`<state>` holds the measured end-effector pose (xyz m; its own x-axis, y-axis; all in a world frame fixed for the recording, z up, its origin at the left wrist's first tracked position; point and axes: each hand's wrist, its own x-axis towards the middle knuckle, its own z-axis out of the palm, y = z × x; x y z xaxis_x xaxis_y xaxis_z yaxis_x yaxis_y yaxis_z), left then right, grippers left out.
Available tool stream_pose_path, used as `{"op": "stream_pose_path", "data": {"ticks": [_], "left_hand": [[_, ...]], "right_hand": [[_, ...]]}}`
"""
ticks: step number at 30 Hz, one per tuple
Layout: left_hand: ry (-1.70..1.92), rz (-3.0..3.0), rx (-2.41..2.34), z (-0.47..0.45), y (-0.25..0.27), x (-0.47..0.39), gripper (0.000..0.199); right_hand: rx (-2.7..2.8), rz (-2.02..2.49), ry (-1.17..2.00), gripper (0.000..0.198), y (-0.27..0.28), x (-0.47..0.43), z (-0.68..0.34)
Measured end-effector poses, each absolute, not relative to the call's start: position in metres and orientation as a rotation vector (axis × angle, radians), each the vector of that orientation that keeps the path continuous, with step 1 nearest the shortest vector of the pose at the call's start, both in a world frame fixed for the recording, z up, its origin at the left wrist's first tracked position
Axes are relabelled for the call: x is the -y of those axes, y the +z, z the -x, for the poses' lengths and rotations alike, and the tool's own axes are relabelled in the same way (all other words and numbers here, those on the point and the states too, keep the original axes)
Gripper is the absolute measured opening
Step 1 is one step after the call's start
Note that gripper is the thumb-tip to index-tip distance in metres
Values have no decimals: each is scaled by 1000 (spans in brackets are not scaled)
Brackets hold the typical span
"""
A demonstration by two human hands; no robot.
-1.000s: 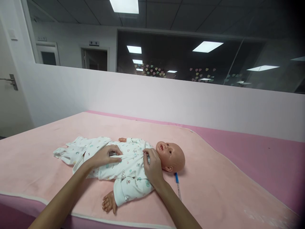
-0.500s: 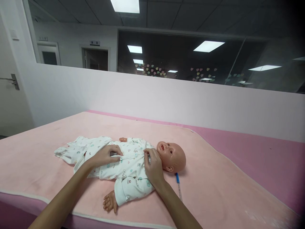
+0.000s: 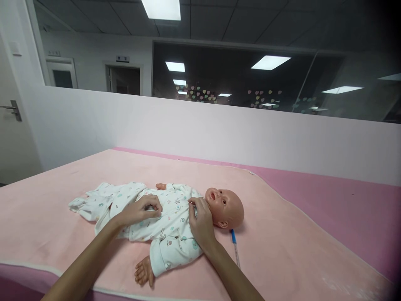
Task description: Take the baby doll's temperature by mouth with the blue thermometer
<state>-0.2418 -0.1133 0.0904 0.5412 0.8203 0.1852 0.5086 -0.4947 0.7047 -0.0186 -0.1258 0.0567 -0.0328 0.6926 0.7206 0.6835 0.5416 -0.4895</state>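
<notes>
A baby doll (image 3: pixel 226 208) lies on its back, its head to the right. It wears a white baby top (image 3: pixel 175 221) with a small coloured print, and matching trousers (image 3: pixel 106 198) stretch to the left. Over the doll's belly, my left hand (image 3: pixel 140 210) is closed in a pinch on the front of the top. My right hand (image 3: pixel 202 221) pinches the top's front edge at the upper chest, just below the chin. Its fingers hide part of the collar. What lies exactly between the fingertips is too small to see.
A thermometer with a blue cap (image 3: pixel 233 238) lies near the doll's head, partly behind my right forearm. The pink padded mat (image 3: pixel 282 251) covers the table. Behind it rises a white half wall (image 3: pixel 200 129) with a window above. A door handle (image 3: pixel 15 110) shows at far left.
My left thumb and fingers have come together over the belly, the hand shifting slightly rightward. My right hand keeps its pinch near the collar. The view has tilted a little.
</notes>
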Motion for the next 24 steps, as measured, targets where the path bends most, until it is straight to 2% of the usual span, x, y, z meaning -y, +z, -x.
{"op": "stream_pose_path", "data": {"ticks": [3,10,13,16,21,24], "left_hand": [[689,-2257,-1138,234,89,117,18],[764,-2395,-1309,222,75,117,30],[873,-2331,-1324,223,74,121,26],[943,-2366,-1293,225,76,127,22],[905,-2461,-1229,230,71,131,19],[898,-2487,-1256,237,60,128,22]], "right_hand": [[1736,1166,32,16,56,126,18],[1729,1171,24,16,53,130,18],[1724,1161,-16,15,52,131,19],[1735,1138,-143,16,52,132,20],[1763,1107,-525,17,53,136,20],[1802,1131,-561,18,51,136,19]]}}
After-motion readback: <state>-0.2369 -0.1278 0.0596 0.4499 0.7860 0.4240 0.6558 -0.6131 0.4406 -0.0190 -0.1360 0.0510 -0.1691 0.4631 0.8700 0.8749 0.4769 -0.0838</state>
